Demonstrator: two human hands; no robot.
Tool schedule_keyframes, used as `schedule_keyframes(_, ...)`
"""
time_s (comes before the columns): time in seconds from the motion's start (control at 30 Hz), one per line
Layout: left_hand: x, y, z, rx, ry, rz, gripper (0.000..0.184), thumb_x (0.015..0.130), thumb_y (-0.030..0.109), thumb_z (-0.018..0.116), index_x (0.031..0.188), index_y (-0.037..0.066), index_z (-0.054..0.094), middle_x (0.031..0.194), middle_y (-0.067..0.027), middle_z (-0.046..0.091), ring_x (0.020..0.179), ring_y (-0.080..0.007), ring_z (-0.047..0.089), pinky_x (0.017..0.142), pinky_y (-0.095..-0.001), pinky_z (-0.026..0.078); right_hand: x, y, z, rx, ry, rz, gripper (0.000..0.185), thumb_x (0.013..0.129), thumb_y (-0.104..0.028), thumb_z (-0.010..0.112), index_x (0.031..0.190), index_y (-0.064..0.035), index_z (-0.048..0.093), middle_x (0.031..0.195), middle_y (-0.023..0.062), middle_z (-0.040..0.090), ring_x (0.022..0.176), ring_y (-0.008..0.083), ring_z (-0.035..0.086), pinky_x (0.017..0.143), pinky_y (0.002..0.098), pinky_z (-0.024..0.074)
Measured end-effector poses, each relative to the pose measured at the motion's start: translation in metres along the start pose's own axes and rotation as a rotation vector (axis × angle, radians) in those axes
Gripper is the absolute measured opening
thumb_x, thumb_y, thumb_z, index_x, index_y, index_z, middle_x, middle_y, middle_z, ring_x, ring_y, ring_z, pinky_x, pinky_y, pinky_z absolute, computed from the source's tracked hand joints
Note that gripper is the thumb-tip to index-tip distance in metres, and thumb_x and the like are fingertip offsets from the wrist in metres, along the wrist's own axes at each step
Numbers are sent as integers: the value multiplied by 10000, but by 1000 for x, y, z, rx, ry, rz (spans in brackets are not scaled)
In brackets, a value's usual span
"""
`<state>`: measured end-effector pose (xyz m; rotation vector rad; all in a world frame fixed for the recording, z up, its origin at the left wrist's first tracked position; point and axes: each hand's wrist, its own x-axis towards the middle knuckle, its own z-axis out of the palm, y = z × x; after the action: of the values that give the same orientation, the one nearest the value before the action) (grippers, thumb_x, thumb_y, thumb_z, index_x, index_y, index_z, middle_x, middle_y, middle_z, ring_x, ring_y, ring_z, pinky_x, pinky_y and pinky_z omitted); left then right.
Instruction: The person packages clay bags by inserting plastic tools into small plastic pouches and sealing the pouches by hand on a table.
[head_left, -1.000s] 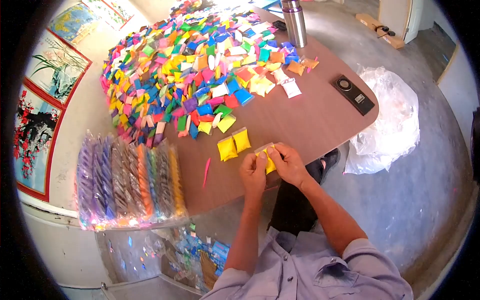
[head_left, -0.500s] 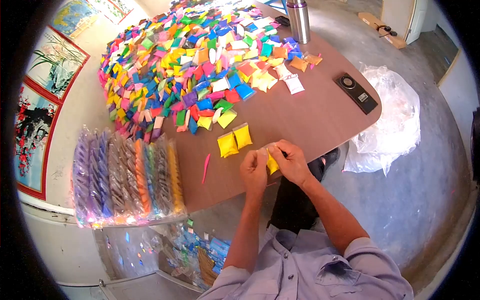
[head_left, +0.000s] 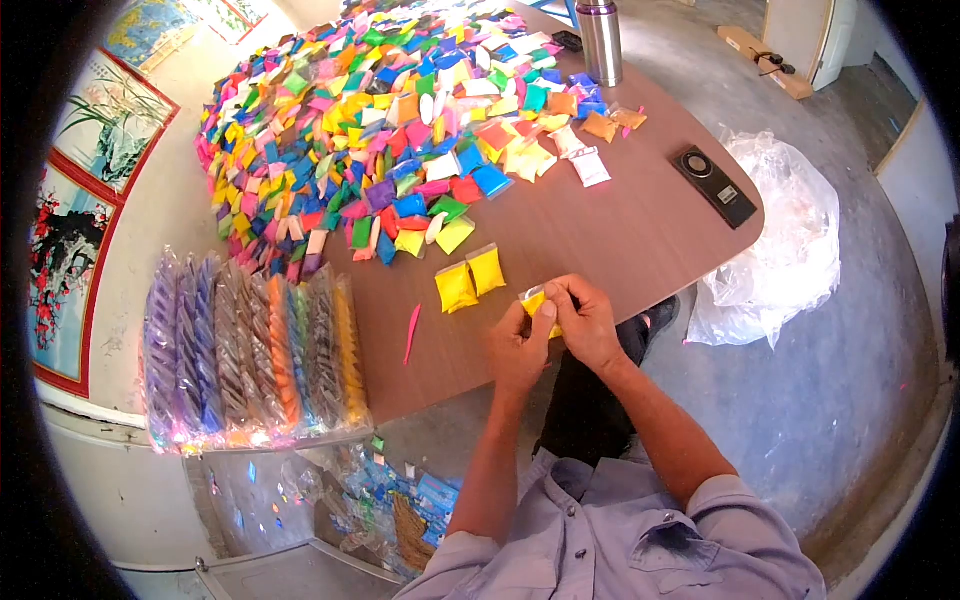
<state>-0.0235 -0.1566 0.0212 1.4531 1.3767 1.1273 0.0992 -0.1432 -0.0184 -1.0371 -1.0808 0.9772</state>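
Observation:
My left hand (head_left: 518,345) and my right hand (head_left: 587,325) meet at the near edge of the brown table (head_left: 620,235). Between them they pinch a small yellow packet (head_left: 534,300), whose clear top edge shows above the thumbs; the fingers cover much of it. Just left of and beyond the hands, two yellow packets lie side by side, a left one (head_left: 456,288) and a right one (head_left: 486,269). A thin pink tool (head_left: 412,334) rests on the table further left.
A large heap of coloured packets (head_left: 370,130) covers the far left. Bagged twisted sticks (head_left: 255,350) lie at the left edge. A steel bottle (head_left: 601,45), a black scale (head_left: 714,187) and a clear plastic bag (head_left: 775,240) are on the right.
My left hand has turned and shifted slightly, its thumb now over the packet's front. The packet's clear edge shows more than half a second ago. The view has tilted a little.

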Motion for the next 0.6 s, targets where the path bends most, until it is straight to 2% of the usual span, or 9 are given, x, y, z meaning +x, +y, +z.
schedule_keyframes(0.13,2,-16,0,-87,-2,45,228,1074,241,642,1032,25,700,873,46,626,809,-52,538,694,-261,450,1,-4,1,-44,1,-32,201,1052,-163,643,993,25,683,854,77,672,778,121,606,707,314,513)
schedule_keyframes(0.27,3,-21,0,-132,42,95,234,1078,241,634,1026,21,697,867,50,620,798,-53,532,687,-260,447,5,-13,1,-122,-41,-9,235,1054,-195,644,994,28,686,847,79,667,769,122,601,693,320,507)
schedule_keyframes(0.33,3,-17,1,-134,75,89,253,1073,258,646,992,23,688,852,43,618,784,-56,527,674,-259,436,7,-18,0,-172,-90,102,267,1061,-222,635,1000,33,688,836,77,652,765,116,589,683,323,501)
schedule_keyframes(0.53,2,-7,3,8,38,-18,312,1056,317,671,903,46,641,799,37,575,741,-72,494,640,-280,405,1,-3,3,23,17,38,280,1088,-234,620,988,22,672,806,43,606,756,99,552,663,309,483)
schedule_keyframes(0.6,2,-8,4,10,34,7,328,1045,304,688,878,29,630,755,25,572,730,-65,498,632,-281,420,1,-3,2,-1,38,22,277,1091,-229,619,984,22,666,805,35,601,755,97,546,661,306,479)
